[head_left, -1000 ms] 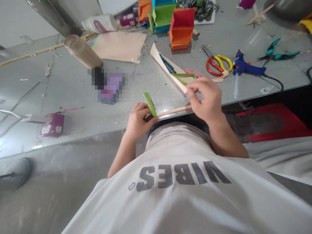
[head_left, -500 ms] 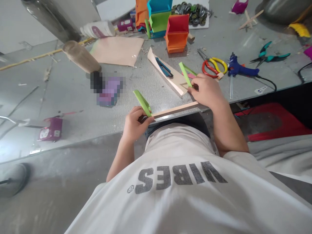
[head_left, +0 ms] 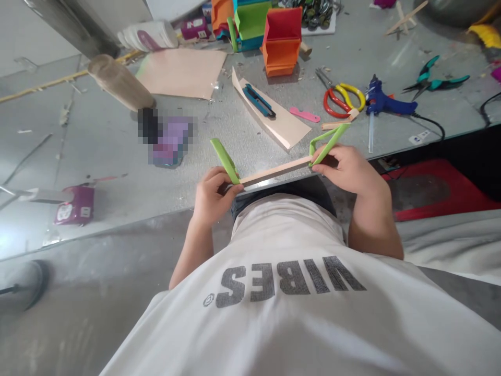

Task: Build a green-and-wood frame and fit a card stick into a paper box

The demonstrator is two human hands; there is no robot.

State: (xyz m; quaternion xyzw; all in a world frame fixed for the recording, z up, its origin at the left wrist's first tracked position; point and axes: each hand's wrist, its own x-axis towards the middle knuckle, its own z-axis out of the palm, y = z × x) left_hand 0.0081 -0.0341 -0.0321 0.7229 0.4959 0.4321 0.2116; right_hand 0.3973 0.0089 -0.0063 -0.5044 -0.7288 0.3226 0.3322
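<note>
A thin pale wooden strip [head_left: 276, 169] lies along the table's front edge, between my two hands. My left hand [head_left: 214, 197] pinches a light green folded strip [head_left: 223, 156] against the left end of the wood, and the green strip leans up and left. At the other end, my right hand [head_left: 346, 166] is closed on a second green folded piece [head_left: 332, 142], bent into an angular shape and slanting up to the right. Its lower corner meets the wooden strip's right end; whether it is attached there I cannot tell.
Beyond my hands lie a teal cutter [head_left: 258, 101] on a pale sheet [head_left: 291, 128], a pink piece [head_left: 305, 114], scissors [head_left: 342, 99], a blue glue gun [head_left: 391, 103] and pliers [head_left: 434, 81]. Orange and red folded boxes [head_left: 282, 42], a bottle [head_left: 121, 83] and a purple phone-like item [head_left: 170, 141] stand or lie farther off.
My right hand has moved right and turned with its green piece, which swung from leaning left to slanting right at the strip's end. The pink piece is uncovered. My left hand keeps its hold.
</note>
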